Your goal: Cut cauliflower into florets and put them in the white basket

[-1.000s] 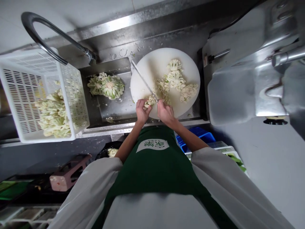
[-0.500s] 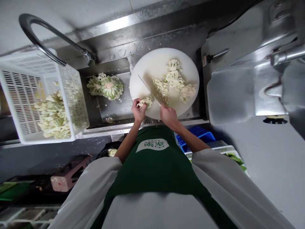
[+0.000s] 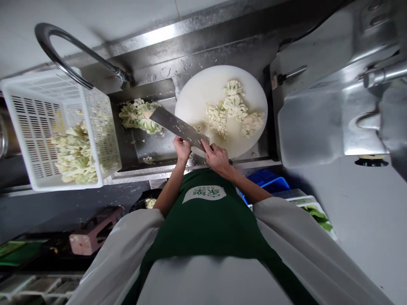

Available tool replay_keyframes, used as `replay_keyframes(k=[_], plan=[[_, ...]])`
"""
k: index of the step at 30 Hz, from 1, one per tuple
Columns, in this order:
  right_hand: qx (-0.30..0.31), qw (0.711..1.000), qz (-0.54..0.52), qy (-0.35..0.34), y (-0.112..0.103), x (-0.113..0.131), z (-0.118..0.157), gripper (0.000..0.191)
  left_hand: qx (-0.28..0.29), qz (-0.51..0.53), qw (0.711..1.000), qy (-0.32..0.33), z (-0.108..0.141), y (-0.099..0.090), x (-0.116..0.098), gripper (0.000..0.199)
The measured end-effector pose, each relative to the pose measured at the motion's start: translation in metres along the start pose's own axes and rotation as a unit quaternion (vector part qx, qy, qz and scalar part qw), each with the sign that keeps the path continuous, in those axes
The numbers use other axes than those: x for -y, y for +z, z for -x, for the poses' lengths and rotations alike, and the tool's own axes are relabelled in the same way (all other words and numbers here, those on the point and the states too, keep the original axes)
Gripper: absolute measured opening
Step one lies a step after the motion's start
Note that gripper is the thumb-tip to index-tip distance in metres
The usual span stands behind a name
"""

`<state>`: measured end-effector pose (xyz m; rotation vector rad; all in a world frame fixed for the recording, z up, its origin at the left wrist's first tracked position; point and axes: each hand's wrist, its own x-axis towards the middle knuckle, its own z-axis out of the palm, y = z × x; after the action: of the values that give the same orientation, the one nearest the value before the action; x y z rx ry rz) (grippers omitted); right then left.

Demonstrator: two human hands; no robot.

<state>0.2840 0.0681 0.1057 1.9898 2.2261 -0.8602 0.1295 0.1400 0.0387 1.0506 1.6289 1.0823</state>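
Note:
In my right hand (image 3: pixel 218 157) is the handle of a cleaver (image 3: pixel 176 126). Its broad blade lies flat-side up, slanting to the left over the near left rim of the round white cutting board (image 3: pixel 192 91), with white crumbs on it. My left hand (image 3: pixel 182 149) is closed beside the blade's near edge, on a cauliflower piece (image 3: pixel 197 128) that the blade mostly hides. Several cut cauliflower pieces (image 3: pixel 234 106) lie on the right half of the board. A larger cauliflower head (image 3: pixel 138 116) rests in the sink (image 3: pixel 143 148), left of the board.
A white perforated basket (image 3: pixel 68 186) with cauliflower florets (image 3: pixel 76 156) stands at the left, under the curved faucet (image 3: pixel 76 46). Right of the board is a metal machine (image 3: pixel 311 123). Below the counter edge are a blue crate (image 3: pixel 270 182) and green leaves (image 3: pixel 318 217).
The cleaver has swung from upright on the board to flat, its tip now pointing left over the sink. My right hand has shifted slightly left. My left hand stays almost in place.

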Motion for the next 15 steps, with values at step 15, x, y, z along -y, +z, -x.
replay_keyframes(k=[15], plan=[[-0.030, 0.996, 0.013, 0.083, -0.022, -0.034, 0.009, 0.056, -0.029, 0.136, 0.990, -0.008, -0.024, -0.037, -0.029, 0.035]])
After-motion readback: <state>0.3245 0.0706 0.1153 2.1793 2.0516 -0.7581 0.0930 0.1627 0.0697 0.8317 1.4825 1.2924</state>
